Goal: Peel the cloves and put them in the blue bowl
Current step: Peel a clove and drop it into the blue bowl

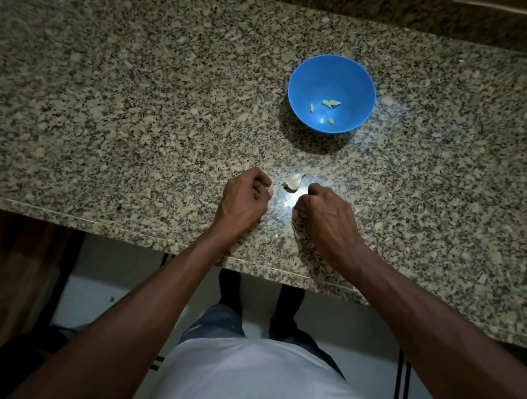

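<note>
Unpeeled clove (pixel 293 182), white papery skin, lies between my curled, empty left hand (pixel 244 196) and right hand (pixel 325 214).

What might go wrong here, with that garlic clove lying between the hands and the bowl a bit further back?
The clove is small and lies loose on the counter between the left hand and right hand; a clumsy grab may knock it away. The lighting is dim and the stone is speckled, so bits of peel may be hard to spot. A dropped clove could miss the bowl, which stands apart.
</note>
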